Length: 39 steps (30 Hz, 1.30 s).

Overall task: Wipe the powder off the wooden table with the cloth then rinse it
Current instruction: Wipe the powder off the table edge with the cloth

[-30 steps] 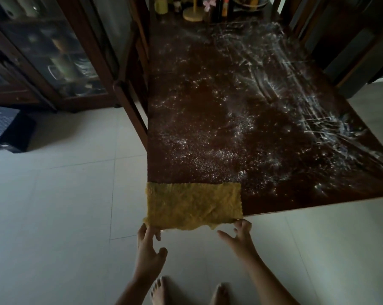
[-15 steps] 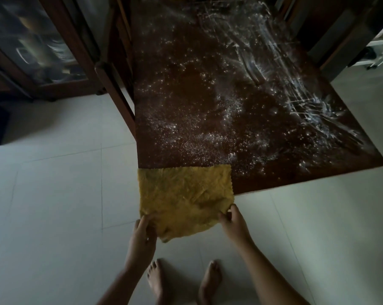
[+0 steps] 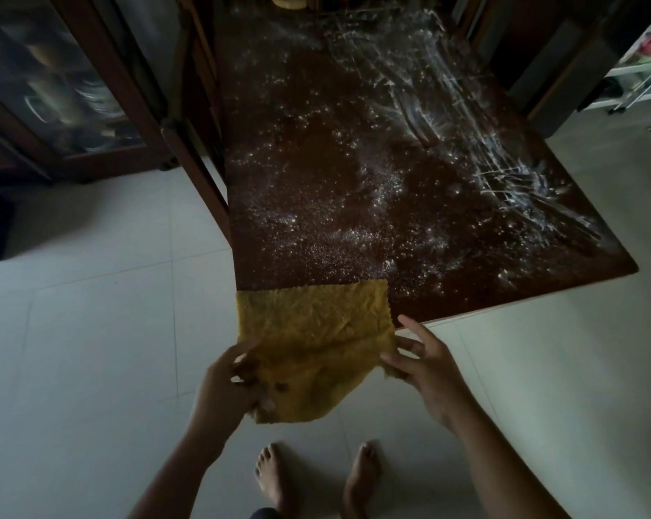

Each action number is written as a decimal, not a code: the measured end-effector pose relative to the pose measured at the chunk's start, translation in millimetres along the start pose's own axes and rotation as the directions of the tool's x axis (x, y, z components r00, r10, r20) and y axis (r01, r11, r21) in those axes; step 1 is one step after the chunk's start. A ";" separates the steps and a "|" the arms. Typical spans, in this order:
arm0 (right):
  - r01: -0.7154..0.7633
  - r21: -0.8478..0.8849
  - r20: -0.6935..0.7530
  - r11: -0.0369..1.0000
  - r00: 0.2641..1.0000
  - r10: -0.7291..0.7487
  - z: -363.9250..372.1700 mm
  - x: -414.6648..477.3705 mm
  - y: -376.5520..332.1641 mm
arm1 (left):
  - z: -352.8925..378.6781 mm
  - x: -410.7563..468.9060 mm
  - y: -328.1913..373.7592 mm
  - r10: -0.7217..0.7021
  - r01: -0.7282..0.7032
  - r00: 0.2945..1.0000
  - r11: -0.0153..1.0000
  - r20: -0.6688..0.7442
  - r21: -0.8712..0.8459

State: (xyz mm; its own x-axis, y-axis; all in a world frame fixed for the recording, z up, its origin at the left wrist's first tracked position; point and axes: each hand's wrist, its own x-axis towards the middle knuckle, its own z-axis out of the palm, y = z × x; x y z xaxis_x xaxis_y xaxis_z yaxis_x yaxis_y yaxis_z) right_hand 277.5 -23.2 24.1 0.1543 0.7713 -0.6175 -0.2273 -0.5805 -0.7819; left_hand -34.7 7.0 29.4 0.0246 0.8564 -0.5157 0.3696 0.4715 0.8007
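A yellow cloth (image 3: 316, 327) lies over the near left corner of the dark wooden table (image 3: 533, 294); its far strip rests on the top and the rest hangs off the edge. My left hand (image 3: 230, 383) grips the cloth's lower left part, fingers curled into the fabric. My right hand (image 3: 425, 365) pinches the cloth's right edge, its other fingers spread. White powder (image 3: 357, 241) speckles most of the tabletop, with smeared white streaks (image 3: 503, 174) along the right side.
A wooden chair (image 3: 193, 144) stands tight against the table's left side, with a glass-fronted cabinet (image 3: 54, 91) behind it. Jars and bottles (image 3: 290, 0) sit at the table's far end. A white rack (image 3: 646, 69) stands at the far right. My bare feet (image 3: 316, 477) are on pale floor tiles.
Both hands have pulled the cloth toward me, so more of it hangs off the near edge. My left hand now bunches the lower left part. The view has tilted down.
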 end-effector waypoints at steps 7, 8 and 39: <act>0.089 -0.271 -0.101 0.959 0.988 -0.120 0.5 27.4 -38.2 | -22.5 31.9 46.0 -0.008 0.009 1.000 0.981 -0.006 0.196; 0.096 -0.315 -0.115 0.944 0.984 -0.138 2.4 32.5 -43.7 | -23.4 37.2 53.0 -0.018 0.021 1.000 0.981 -0.017 0.195; 0.170 -0.367 -0.272 0.914 0.920 -0.280 35.0 100.1 -64.7 | -21.1 86.7 42.4 -0.126 0.075 0.940 0.983 -0.318 -0.168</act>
State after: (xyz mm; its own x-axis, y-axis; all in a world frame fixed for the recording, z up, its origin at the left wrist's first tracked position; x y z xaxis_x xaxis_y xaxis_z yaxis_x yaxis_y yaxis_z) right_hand 274.0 100.6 15.9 0.4674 0.8018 -0.3724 0.1715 -0.4955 -0.8515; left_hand -36.5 105.7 25.1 -0.3185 0.8122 -0.4887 0.2091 0.5631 0.7995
